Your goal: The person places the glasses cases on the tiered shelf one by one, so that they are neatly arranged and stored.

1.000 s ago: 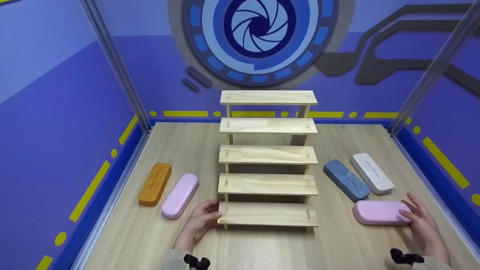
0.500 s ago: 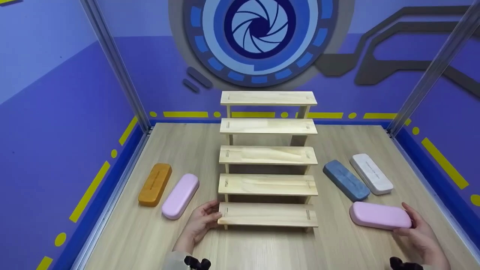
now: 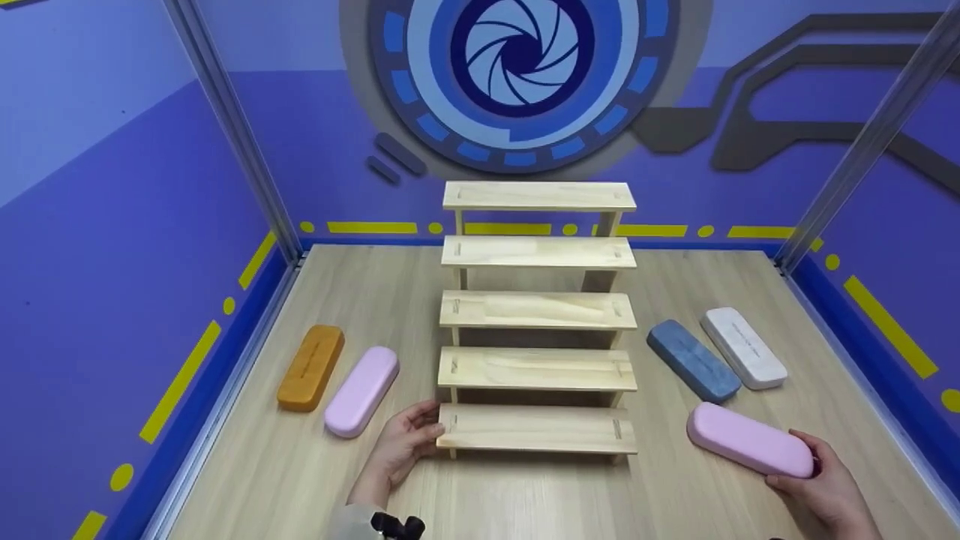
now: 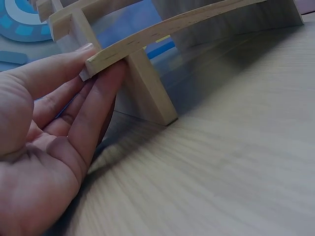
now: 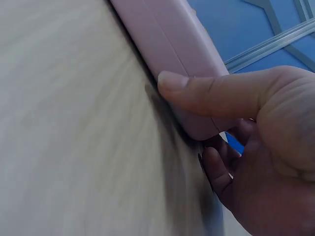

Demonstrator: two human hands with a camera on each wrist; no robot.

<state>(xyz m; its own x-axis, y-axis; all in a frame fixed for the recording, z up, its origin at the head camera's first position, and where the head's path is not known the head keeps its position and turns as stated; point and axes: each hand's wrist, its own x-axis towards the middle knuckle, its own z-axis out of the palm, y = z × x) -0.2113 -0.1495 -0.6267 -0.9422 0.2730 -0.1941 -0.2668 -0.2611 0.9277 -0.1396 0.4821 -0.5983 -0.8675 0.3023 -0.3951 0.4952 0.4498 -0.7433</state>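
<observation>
A five-step wooden display stand (image 3: 537, 309) rises in the middle of the table. My left hand (image 3: 403, 442) pinches the left end of its lowest step; in the left wrist view the thumb lies on top of the board (image 4: 147, 37) and fingers are beneath. At the right, my right hand (image 3: 829, 484) grips the near end of a pink glasses case (image 3: 750, 440). The right wrist view has the thumb along one side of that case (image 5: 172, 44), with the other fingers partly hidden behind it. The case lies slanted, close to the tabletop.
Behind the held case lie a blue glasses case (image 3: 694, 361) and a white one (image 3: 744, 348). Left of the stand are an orange case (image 3: 310, 367) and a second pink case (image 3: 362, 391). Blue-purple panels (image 3: 135, 262) and metal posts enclose the table (image 3: 540, 499).
The right hand has closed around the pink case's right end and turned it, bringing that end nearer and shifting the case slightly left. The left hand stays on the stand.
</observation>
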